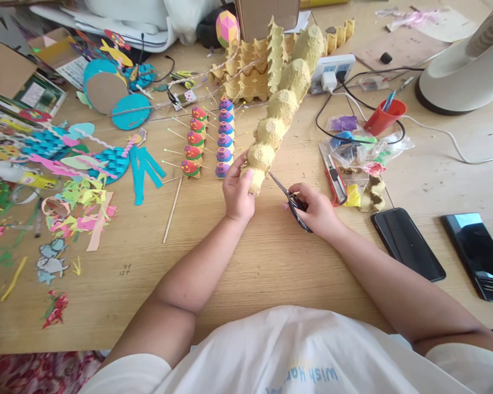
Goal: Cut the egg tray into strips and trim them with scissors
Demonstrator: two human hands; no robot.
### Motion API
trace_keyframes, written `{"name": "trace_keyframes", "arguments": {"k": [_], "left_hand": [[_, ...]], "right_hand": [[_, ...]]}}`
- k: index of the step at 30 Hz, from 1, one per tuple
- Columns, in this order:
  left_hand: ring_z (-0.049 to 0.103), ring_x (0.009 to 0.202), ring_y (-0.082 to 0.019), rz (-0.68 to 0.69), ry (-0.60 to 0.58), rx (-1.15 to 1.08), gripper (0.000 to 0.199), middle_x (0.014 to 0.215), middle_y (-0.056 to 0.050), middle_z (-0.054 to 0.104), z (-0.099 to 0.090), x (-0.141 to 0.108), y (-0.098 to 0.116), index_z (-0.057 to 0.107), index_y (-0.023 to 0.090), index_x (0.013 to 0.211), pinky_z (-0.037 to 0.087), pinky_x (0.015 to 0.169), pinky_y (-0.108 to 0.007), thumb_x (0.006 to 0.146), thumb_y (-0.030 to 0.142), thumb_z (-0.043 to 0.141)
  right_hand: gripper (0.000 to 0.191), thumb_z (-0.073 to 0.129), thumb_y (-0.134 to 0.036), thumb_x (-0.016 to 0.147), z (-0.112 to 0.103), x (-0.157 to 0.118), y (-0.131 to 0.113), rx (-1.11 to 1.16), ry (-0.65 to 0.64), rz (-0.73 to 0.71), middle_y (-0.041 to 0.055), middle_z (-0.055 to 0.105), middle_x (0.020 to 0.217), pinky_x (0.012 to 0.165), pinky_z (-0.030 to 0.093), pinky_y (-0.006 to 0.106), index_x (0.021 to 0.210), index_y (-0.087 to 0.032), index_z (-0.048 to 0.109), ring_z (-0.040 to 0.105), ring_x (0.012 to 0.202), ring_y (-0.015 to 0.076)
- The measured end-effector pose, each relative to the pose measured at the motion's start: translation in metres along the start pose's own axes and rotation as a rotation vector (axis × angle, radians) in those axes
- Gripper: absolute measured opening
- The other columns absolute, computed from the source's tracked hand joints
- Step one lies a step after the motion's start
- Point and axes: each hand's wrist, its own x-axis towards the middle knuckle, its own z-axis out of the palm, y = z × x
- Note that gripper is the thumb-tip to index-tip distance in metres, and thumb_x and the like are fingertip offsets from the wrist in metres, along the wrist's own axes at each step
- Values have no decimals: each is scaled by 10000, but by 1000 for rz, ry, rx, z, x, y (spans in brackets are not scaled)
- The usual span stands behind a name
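Observation:
A long strip of yellow egg carton cups [281, 109] slants up and away over the table's middle. Its near end is gripped by my left hand [239, 191], thumb on top. My right hand [314, 210] has its fingers through the handles of black scissors [282, 187], whose tip meets the strip's right edge close to my left hand. To the left stand two painted carton rows, one red and green [194, 143], one purple and blue [225, 137], with pins sticking out.
Left: paper scraps [82, 202], blue woven pieces [110, 163], a wooden stick [172, 210]. Right: a box cutter [334, 178], clay bags [349, 137], a red cup [385, 117], two phones [408, 243]. Behind: more carton [246, 82], a power strip [340, 63] with cables.

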Motion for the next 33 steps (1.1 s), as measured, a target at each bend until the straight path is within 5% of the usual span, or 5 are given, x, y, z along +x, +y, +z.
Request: {"name": "trace_keyframes", "arguments": {"k": [13, 33], "left_hand": [[689, 1306, -288, -44, -64, 13, 660, 1334, -87, 744, -2, 0, 3, 688, 292, 1397, 575, 1065, -402, 910, 730, 614], [715, 1243, -279, -92, 21, -67, 619, 1265, -82, 759, 2, -2, 9, 700, 275, 1315, 573, 1043, -389, 868, 704, 717]], "right_hand": [[484, 749, -642, 853, 3, 1, 5, -12, -11, 40, -50, 512, 614, 582, 309, 275, 1068, -221, 646, 448, 581, 142], [539, 741, -694, 830, 2, 2, 1, 32, -52, 58, -76, 477, 596, 591, 300, 279, 1039, -216, 609, 422, 570, 131]]}}
